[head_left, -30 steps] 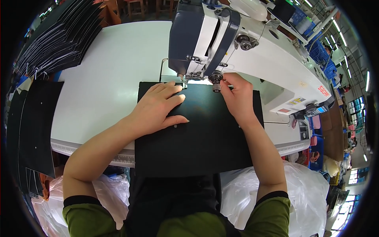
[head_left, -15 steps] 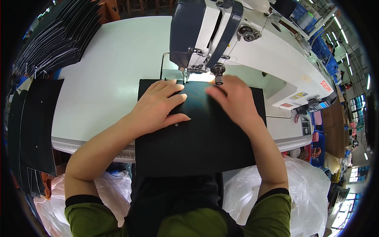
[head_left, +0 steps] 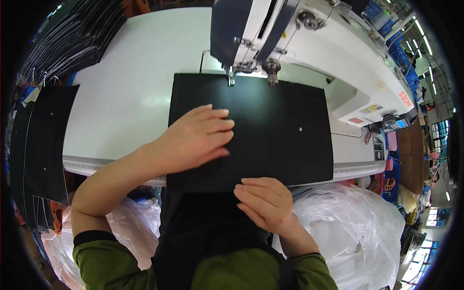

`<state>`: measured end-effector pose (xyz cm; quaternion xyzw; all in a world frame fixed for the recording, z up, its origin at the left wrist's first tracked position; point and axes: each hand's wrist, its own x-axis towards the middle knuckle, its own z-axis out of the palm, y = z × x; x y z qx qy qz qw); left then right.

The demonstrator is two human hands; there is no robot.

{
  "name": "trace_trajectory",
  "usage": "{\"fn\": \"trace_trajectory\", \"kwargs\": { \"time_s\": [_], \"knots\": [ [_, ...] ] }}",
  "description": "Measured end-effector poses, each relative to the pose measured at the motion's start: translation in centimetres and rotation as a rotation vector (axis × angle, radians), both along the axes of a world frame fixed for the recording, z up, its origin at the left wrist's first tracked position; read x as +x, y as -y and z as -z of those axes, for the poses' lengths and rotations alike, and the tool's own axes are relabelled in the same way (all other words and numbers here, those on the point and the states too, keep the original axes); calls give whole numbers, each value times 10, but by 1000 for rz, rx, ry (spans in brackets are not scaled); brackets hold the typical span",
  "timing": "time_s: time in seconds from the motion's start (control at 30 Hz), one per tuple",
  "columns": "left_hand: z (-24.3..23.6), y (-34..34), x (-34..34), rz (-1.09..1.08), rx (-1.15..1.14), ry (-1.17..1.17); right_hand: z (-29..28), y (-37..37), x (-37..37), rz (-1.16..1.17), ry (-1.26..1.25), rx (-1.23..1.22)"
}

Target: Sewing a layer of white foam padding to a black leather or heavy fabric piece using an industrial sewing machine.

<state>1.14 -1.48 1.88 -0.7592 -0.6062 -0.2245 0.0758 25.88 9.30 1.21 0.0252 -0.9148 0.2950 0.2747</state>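
Note:
A wide black panel (head_left: 270,150), flat and with a small pale hole toward its right, lies under a sewing machine (head_left: 275,36). Its far edge reaches past the presser foot (head_left: 231,79). My left hand (head_left: 193,137) rests on the panel's left half, fingers spread and flat, nothing in its grasp. At the near edge is my right hand (head_left: 268,203), fingers stretched out against the border and thumb visible below them. Whether the foot presses on the panel I cannot tell.
Black panels (head_left: 50,135) hang at the table's left side, and a large stack of dark sheets (head_left: 72,43) stands behind them. A ruler strip (head_left: 111,165) runs along the table's front edge. Clear plastic bags (head_left: 348,227) bulge below. The machine's control screen (head_left: 400,123) sits right.
The black panel has slid away from me, farther under the presser foot. My right hand has come back from beside the needle to the near edge; my left hand now lies lower on the panel.

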Motion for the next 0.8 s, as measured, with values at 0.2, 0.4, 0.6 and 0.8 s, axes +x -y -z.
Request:
{"fn": "trace_trajectory", "kwargs": {
  "time_s": [0.2, 0.4, 0.6, 0.8],
  "knots": [
    [-3, 43, 44, 18, -111, 56, 11, -1, 20, 11, -59, -85],
    [4, 46, 53, -6, -23, 22, 5, -4, -9, 136, 6, 66],
    [8, 60, 65, -51, -53, -7, -5, -15, -23, 45, 103, 313],
    [3, 65, 67, -81, 37, -18, -14, -31, -26, -116, 116, 417]
  ]
}}
